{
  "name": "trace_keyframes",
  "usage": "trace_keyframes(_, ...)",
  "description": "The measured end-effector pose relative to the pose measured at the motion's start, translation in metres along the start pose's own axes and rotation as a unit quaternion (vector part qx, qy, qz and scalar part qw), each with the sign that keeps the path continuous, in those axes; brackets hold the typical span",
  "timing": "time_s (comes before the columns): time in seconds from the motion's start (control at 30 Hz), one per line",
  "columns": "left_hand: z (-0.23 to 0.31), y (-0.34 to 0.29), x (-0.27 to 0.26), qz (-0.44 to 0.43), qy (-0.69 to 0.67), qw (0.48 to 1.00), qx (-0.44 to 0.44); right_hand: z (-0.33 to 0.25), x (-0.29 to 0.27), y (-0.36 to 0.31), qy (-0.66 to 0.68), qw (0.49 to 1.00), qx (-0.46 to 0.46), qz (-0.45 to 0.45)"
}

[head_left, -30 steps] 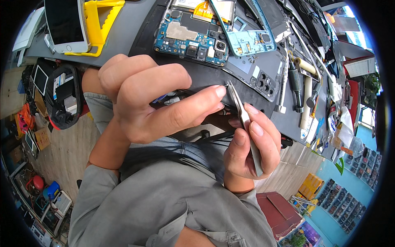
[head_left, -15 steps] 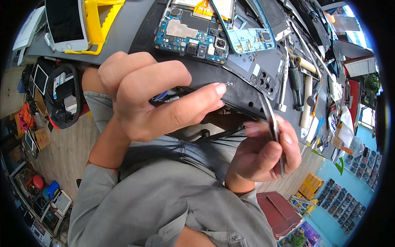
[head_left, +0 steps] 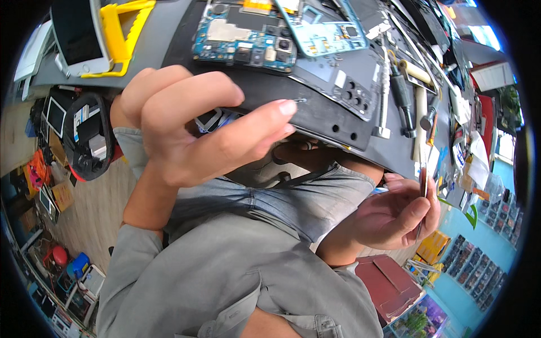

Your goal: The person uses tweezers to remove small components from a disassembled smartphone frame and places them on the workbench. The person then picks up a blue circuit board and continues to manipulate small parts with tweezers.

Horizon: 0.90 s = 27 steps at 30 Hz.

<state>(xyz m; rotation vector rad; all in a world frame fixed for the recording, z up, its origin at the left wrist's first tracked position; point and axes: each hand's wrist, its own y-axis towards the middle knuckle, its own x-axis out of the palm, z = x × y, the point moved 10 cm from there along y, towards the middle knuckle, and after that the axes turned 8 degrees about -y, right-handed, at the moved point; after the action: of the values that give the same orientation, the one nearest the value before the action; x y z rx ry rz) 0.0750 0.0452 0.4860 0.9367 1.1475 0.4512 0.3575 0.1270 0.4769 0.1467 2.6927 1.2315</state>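
My left hand (head_left: 191,127) is raised over the near edge of the bench, thumb and forefinger pinched on a tiny metallic part (head_left: 301,100) that sticks out past the tips. It is too small to name. Lower right, beyond the bench edge, my right hand (head_left: 394,217) grips tweezers (head_left: 424,183), seen nearly edge-on. Beyond my left hand lies an opened phone (head_left: 242,40), its blue circuit board and cameras exposed. A light-blue phone mid-frame (head_left: 332,40) rests at its right side. Nearer lies a dark back cover (head_left: 352,93) with several round camera holes.
A white-framed phone (head_left: 81,36) leans on a yellow stand (head_left: 118,39) at far left. Right of the back cover are a thin metal tool (head_left: 384,96), a dark-handled screwdriver (head_left: 402,98) and other tools. A black bag (head_left: 87,135) stands below the bench at left.
My right hand has moved right with the tweezers, away from my left hand. The left hand keeps its pinch on the tiny part. The whole view has shifted slightly.
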Motion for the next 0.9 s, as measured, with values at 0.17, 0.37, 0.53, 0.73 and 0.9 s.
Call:
trace_keyframes(0.17,0.0,-0.003,-0.003,-0.032,-0.022,0.999,0.001,0.021,-0.061,0.011,-0.078,0.992,0.03,0.094)
trace_keyframes(0.37,0.001,-0.007,0.0,0.017,-0.052,0.998,-0.008,0.04,-0.087,0.007,-0.147,0.978,0.082,0.124)
trace_keyframes(0.53,0.001,-0.006,-0.001,0.024,-0.051,0.998,-0.002,0.04,-0.086,0.003,-0.177,0.97,0.077,0.146)
trace_keyframes(0.73,-0.004,-0.01,0.0,0.027,-0.042,0.999,-0.017,0.042,-0.087,0.001,-0.184,0.967,0.089,0.152)
trace_keyframes(0.9,-0.002,-0.009,0.002,0.024,-0.048,0.998,-0.021,0.042,-0.088,0.002,-0.191,0.966,0.087,0.151)
